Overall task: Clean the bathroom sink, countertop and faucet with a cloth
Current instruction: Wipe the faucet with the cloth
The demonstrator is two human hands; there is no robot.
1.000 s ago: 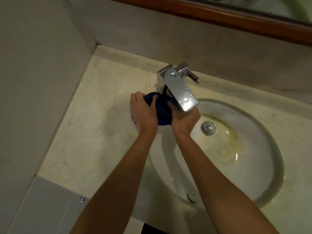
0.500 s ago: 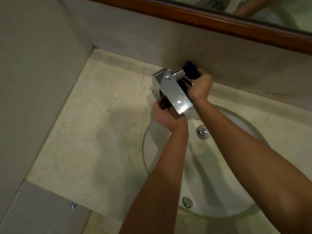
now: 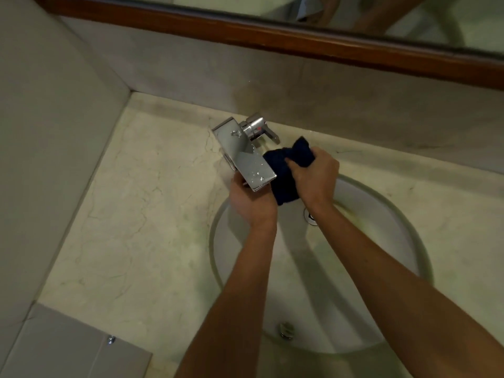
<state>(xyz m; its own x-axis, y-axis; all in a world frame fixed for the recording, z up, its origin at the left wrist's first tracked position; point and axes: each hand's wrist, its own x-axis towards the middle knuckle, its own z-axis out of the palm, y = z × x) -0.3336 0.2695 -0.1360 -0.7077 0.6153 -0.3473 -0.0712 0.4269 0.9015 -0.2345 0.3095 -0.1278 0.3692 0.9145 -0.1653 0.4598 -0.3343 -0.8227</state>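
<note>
Two hands meet at the faucet above a round basin, seen from the head camera. Farthest left, the pale veined counter runs bare into the wall corner, with a grey panel and a small metal screw at its near edge. Next comes the chrome faucet, its flat rectangular spout dotted with water drops and its lever handle behind it toward the wall. The left hand sits under the tip of the spout, fingers tucked beneath it; whether it grips the spout or the cloth there cannot be told. Just right of the spout, a dark blue cloth is bunched against the faucet's side, one end hanging down between the two hands. The right hand is clenched around the cloth's upper part. Below both, the sink holds only its drain, partly hidden by the right wrist, and an overflow fitting on its near wall.
</note>
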